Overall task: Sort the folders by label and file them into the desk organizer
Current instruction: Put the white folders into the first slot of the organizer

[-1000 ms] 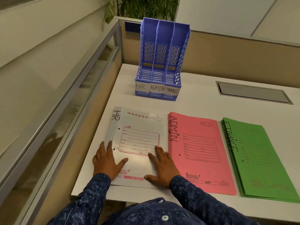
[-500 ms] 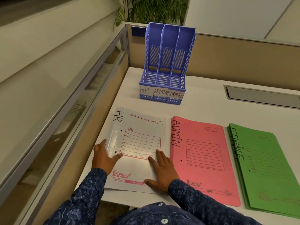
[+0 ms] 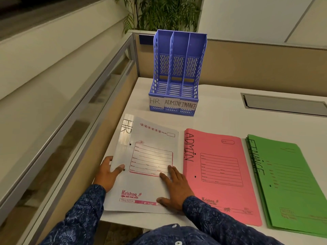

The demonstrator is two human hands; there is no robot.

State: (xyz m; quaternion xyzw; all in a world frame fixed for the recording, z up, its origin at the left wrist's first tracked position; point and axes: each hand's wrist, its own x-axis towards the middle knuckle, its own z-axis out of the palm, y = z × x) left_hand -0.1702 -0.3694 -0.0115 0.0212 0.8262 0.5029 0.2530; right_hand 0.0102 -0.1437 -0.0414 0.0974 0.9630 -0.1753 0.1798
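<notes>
A white folder [image 3: 150, 138] marked HR lies at the near left of the white desk [image 3: 221, 119]. My left hand [image 3: 107, 172] grips its left edge, thumb on top and fingers under, and that edge is lifted a little. My right hand [image 3: 174, 186] presses flat on the folder's lower right part. To the right lie a pink ADMIN folder [image 3: 217, 174] and a green FINANCE folder stack [image 3: 284, 181]. A blue three-slot desk organizer [image 3: 175, 76] labelled HR, ADMIN, FINANCE stands upright at the back with all its slots vacant.
A glass and metal partition [image 3: 74, 110] runs along the desk's left side. A beige divider wall [image 3: 256, 68] backs the desk, with a plant [image 3: 164, 13] behind it. A grey cable hatch [image 3: 283, 103] is set into the desk at the back right.
My left hand slid from flat on the HR folder to its left edge and took hold of it, raising that edge. My right hand stayed pressed on the folder.
</notes>
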